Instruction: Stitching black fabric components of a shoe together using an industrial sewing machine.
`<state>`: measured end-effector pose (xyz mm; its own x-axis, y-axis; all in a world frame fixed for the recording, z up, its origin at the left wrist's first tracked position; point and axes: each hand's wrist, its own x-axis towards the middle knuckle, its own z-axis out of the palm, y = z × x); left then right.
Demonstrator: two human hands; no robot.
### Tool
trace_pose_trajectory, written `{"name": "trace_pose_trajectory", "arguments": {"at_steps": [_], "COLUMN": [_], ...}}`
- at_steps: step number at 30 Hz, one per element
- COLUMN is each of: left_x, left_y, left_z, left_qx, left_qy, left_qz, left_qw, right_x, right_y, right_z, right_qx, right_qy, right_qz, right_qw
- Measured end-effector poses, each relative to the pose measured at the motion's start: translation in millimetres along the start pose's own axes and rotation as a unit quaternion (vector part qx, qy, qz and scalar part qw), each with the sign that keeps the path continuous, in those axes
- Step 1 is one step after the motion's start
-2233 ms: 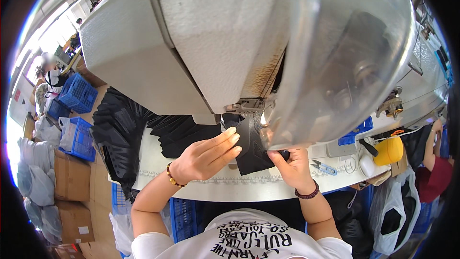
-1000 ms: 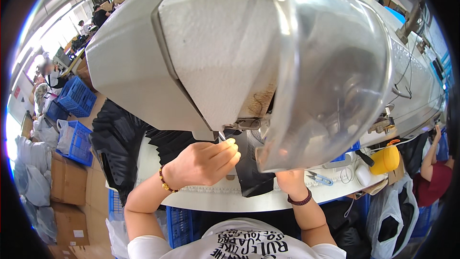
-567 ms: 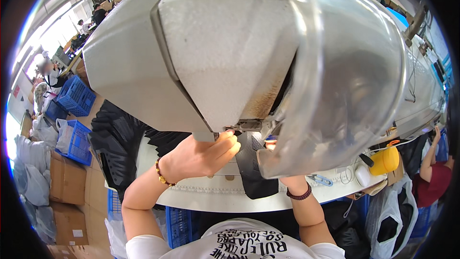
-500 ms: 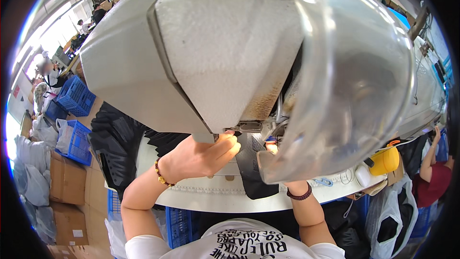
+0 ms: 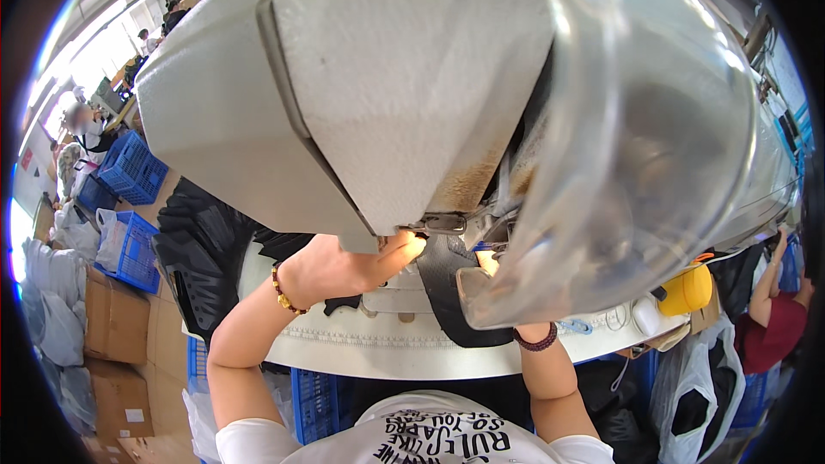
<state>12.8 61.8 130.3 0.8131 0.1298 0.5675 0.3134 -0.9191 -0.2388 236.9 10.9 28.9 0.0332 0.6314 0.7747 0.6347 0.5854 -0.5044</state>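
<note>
Black cut pieces (image 5: 202, 253) lie layered at nine o'clock from a person's left hand (image 5: 348, 268), its fingers bunched beneath a pale sewing machine head (image 5: 369, 77) over the white tabletop (image 5: 369, 357); whether that grip holds anything cannot be told. From its fingertips, a dark strip (image 5: 451, 292) runs toward five o'clock. The right hand (image 5: 487, 262), its grip unreadable, sits largely behind a clear shield (image 5: 662, 155), blue snips (image 5: 574, 326) at its four o'clock, a yellow container (image 5: 686, 291) at three.
</note>
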Motion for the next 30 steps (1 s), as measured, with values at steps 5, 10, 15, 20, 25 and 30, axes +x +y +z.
{"name": "trace_pose_trajectory", "arguments": {"at_steps": [5, 10, 15, 20, 25, 30], "left_x": [0, 3, 5, -3, -18, 1], "left_y": [0, 3, 4, -4, -4, 6], "left_z": [6, 2, -2, 7, 7, 4], "left_qx": [0.013, 0.012, 0.035, -0.010, -0.001, -0.109], "left_qy": [-0.004, -0.028, -0.015, -0.006, -0.031, -0.031], "left_qz": [0.002, -0.010, -0.003, 0.014, 0.025, -0.063], "left_qw": [1.000, 0.999, 0.999, 1.000, 0.999, 0.992], "right_x": [-3, -10, -5, -27, -7, -2], "right_y": [5, -2, -57, -39, -43, -37], "right_z": [0, -2, -11, 10, -3, -13], "right_qx": [-0.022, 0.019, -0.113, -0.092, -0.076, -0.072], "right_qy": [-0.002, -0.042, -0.254, -0.135, -0.148, -0.161], "right_qz": [-0.026, 0.076, 0.043, -0.004, -0.029, -0.030], "right_qw": [0.999, 0.996, 0.960, 0.987, 0.986, 0.984]}}
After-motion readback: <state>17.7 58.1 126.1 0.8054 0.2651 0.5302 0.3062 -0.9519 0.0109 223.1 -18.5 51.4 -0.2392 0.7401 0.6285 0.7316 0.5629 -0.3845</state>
